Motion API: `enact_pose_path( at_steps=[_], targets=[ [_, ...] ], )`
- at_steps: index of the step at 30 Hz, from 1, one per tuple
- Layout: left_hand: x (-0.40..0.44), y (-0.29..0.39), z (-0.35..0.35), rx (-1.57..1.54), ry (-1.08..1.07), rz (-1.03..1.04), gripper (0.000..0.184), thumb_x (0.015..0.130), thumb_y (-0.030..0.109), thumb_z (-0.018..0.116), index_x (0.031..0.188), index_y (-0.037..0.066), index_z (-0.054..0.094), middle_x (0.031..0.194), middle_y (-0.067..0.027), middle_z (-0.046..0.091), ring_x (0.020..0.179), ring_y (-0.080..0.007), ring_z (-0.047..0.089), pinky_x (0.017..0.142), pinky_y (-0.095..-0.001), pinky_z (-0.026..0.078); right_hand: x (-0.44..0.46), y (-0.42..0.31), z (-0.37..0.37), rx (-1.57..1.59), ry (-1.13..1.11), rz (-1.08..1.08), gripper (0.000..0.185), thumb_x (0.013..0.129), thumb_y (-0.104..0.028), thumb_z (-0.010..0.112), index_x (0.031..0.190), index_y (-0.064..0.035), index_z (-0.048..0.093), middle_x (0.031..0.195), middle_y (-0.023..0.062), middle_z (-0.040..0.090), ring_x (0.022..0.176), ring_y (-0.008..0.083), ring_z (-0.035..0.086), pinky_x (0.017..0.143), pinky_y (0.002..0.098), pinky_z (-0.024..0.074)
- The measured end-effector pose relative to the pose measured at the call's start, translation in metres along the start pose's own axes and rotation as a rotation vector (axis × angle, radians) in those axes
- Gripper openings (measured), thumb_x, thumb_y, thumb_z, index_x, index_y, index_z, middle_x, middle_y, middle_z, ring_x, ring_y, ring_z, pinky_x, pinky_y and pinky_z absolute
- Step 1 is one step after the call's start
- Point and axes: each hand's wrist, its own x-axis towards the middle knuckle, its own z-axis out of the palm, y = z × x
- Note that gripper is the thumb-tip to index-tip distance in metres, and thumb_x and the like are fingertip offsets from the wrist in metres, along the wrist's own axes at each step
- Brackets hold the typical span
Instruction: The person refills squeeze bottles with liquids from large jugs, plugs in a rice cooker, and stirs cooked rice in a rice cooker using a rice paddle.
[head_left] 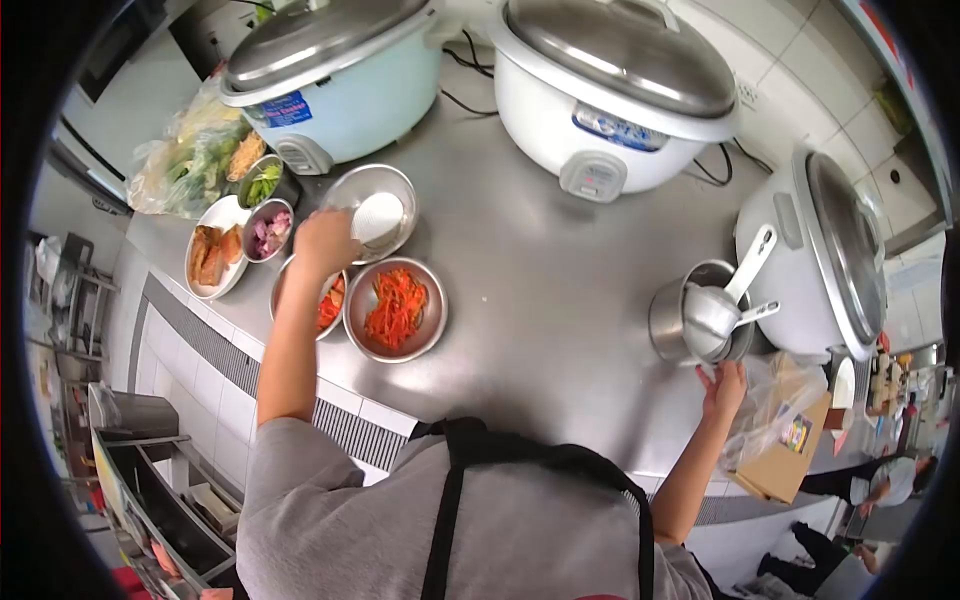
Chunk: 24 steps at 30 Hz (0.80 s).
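My left hand [328,240] is closed at the left rim of a metal bowl [405,190] with something white in it. My fingertips are hidden, so I cannot tell what they grip. Just below are a bowl of red shredded food [395,308] and another bowl of red food [330,305], partly covered by my forearm. My right hand [722,388] is at the near side of a metal pot [668,322], thumb and fingers apart, nothing visible between them. Whether it touches the pot is unclear. A white-handled ladle [712,312] and a smaller white-handled utensil [755,313] rest in the pot.
Three large rice cookers [340,100] [540,110] [790,270] stand along the back and right. At left are a plate of browned pieces [236,275], small cups [270,228] and bagged vegetables [190,175]. A cardboard box [768,465] lies right. Other people [885,480] are far right.
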Motion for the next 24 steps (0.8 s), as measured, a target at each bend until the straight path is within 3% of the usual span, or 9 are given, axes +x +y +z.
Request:
enact_pose_path(
  at_steps=[1,3,5,7,11,15,20,23,24],
  targets=[
    [0.004,-0.016,-0.010,0.011,-0.110,-0.061,0.036,0.073,0.019,0.058,0.103,0.001,0.057,0.095,-0.0191,0.060,0.089,-0.0340,0.059,0.079,-0.0411,0.046,-0.008,-0.002,0.011,0.014,-0.016,-0.013,0.014,0.079,-0.005,0.048,0.092,-0.0067,0.050,0.082,0.0026,0.053,0.075,0.0117,0.054,0.062,0.0371,0.0560],
    [0.029,-0.069,0.005,-0.279,0.372,-0.008,0.033,0.075,0.021,0.057,0.100,0.000,0.060,0.095,-0.0200,0.061,0.089,-0.0315,0.059,0.077,-0.0397,0.046,-0.030,-0.001,0.034,0.020,-0.078,0.057,0.014,0.077,-0.004,0.051,0.090,-0.0071,0.051,0.079,0.0023,0.056,0.070,0.0114,0.057,0.056,0.0342,0.0561],
    [0.066,-0.091,-0.027,-0.528,0.517,-0.140,0.037,0.077,0.027,0.058,0.102,0.000,0.060,0.091,-0.0175,0.062,0.083,-0.0338,0.060,0.075,-0.0382,0.048,-0.033,0.021,0.042,0.062,-0.142,0.054,0.012,0.075,-0.004,0.053,0.086,-0.0083,0.052,0.073,0.0009,0.056,0.065,0.0100,0.057,0.050,0.0321,0.0554],
    [0.116,-0.117,-0.054,-0.678,0.639,-0.181,0.040,0.078,0.032,0.058,0.101,0.000,0.060,0.100,-0.0196,0.060,0.092,-0.0324,0.058,0.080,-0.0375,0.045,-0.042,0.034,0.061,0.067,-0.179,0.100,0.010,0.074,-0.004,0.054,0.082,-0.0095,0.052,0.071,0.0002,0.054,0.066,0.0087,0.056,0.048,0.0304,0.0547],
    [0.219,-0.131,-0.098,-0.432,0.878,-0.216,0.047,0.081,0.041,0.049,0.106,0.002,0.058,0.107,-0.0207,0.056,0.103,-0.0339,0.052,0.088,-0.0392,0.041,-0.070,0.045,0.112,0.082,-0.205,0.149,0.015,0.075,-0.003,0.055,0.070,-0.0128,0.045,0.065,-0.0014,0.049,0.054,0.0065,0.051,0.045,0.0277,0.0539],
    [0.300,-0.133,-0.117,-0.420,0.556,-0.350,0.053,0.083,0.045,0.043,0.115,0.004,0.053,0.116,-0.0199,0.052,0.110,-0.0356,0.047,0.091,-0.0425,0.038,-0.102,0.041,0.165,0.091,-0.379,0.214,0.015,0.075,-0.002,0.058,0.067,-0.0109,0.048,0.069,-0.0008,0.050,0.062,0.0084,0.053,0.048,0.0254,0.0516],
    [0.349,-0.130,-0.121,-0.377,0.330,-0.641,0.064,0.082,0.057,0.039,0.128,0.013,0.043,0.134,-0.0159,0.037,0.125,-0.0377,0.029,0.101,-0.0519,0.019,-0.106,0.057,0.190,0.007,-0.438,0.280,0.010,0.078,-0.006,0.059,0.072,-0.0079,0.051,0.110,0.0044,0.045,0.083,0.0082,0.053,0.061,0.0224,0.0491],
    [0.355,-0.129,-0.124,-0.355,0.307,-0.703,0.063,0.082,0.057,0.040,0.129,0.016,0.041,0.136,-0.0133,0.035,0.127,-0.0372,0.026,0.101,-0.0547,0.015,-0.112,0.038,0.203,-0.044,-0.479,0.174,0.011,0.079,-0.003,0.056,0.074,-0.0094,0.049,0.087,-0.0020,0.054,0.079,0.0082,0.053,0.065,0.0243,0.0460],
    [0.353,-0.131,-0.128,-0.353,0.303,-0.707,0.062,0.082,0.057,0.040,0.129,0.018,0.041,0.137,-0.0120,0.034,0.127,-0.0372,0.026,0.101,-0.0555,0.015,-0.109,0.039,0.198,-0.061,-0.553,0.170,0.009,0.080,-0.003,0.056,0.085,-0.0085,0.050,0.100,0.0009,0.051,0.084,0.0084,0.050,0.068,0.0234,0.0425]
  ],
)
